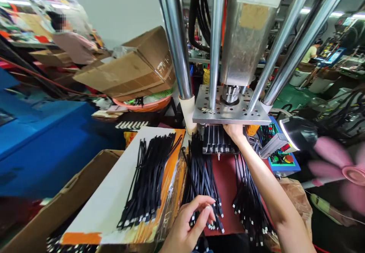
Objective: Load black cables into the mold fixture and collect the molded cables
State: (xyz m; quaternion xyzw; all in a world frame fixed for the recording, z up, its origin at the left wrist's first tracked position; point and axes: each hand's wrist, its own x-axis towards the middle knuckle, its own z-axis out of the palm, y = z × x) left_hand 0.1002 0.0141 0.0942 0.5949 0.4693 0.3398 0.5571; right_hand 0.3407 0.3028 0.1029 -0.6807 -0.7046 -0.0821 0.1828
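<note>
My left hand [191, 220] hovers at the front of the bench with its fingers loosely curled and apart. I see nothing between them. Just beyond it lies a bundle of black cables [199, 173] with bright metal plugs on their near ends. My right hand [234, 132] reaches under the steel plate [230, 112] of a press, beside a slotted metal mold [218, 141]. The plate's edge and the wrist hide those fingers, so their grip cannot be seen. Another bunch of black cables [251, 207] hangs down beside my right forearm.
More black cables [151, 177] lie on a white board [111, 192] at left. Steel columns [175, 36] rise around the press. On the right are a lamp [299, 133], a control box [285, 163] and a pink fan [352, 171]. A cardboard box [134, 70] and a seated person [72, 44] are farther back.
</note>
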